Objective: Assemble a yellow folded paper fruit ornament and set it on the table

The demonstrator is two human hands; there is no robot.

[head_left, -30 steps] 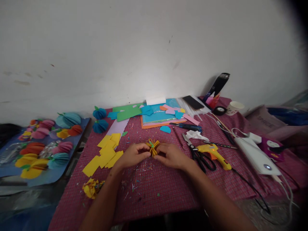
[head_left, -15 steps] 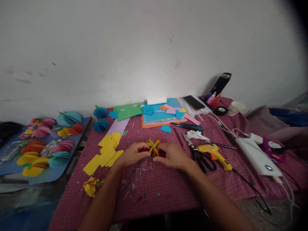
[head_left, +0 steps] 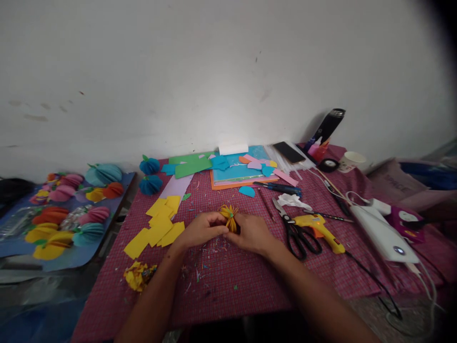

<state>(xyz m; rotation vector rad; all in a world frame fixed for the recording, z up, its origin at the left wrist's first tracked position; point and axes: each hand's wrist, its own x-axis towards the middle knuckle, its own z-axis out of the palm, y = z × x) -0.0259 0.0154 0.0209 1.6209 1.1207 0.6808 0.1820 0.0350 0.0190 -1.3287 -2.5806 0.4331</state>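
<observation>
Fingers (head_left: 220, 226) of both hands pinch a small yellow paper ball (head_left: 229, 217) made of folded pieces. The paper ball sits right between the fingertips, sticking up a little above them, just over the worktop (head_left: 250, 281). The left hand (head_left: 202, 229) grips it from the left side and the right hand (head_left: 252, 233) grips it from the right side, and the two hands nearly touch each other under it.

Tiny paper scraps lie on the red checked cloth just below the hands. Flat yellow paper squares (head_left: 157, 226) lie near the left hand, and a crumpled yellow paper lump (head_left: 137, 276) lies closer to the worktop's near edge. Black scissors (head_left: 294, 231) lie just beside the right hand, and a yellow glue gun (head_left: 317, 228) touches them on the far side. At the back of the worktop are coloured paper sheets (head_left: 232, 169), two blue paper balls (head_left: 150, 176) and a white cup (head_left: 350, 161). More paper balls in many colours (head_left: 67, 214) rest on a blue board well apart to the left.
</observation>
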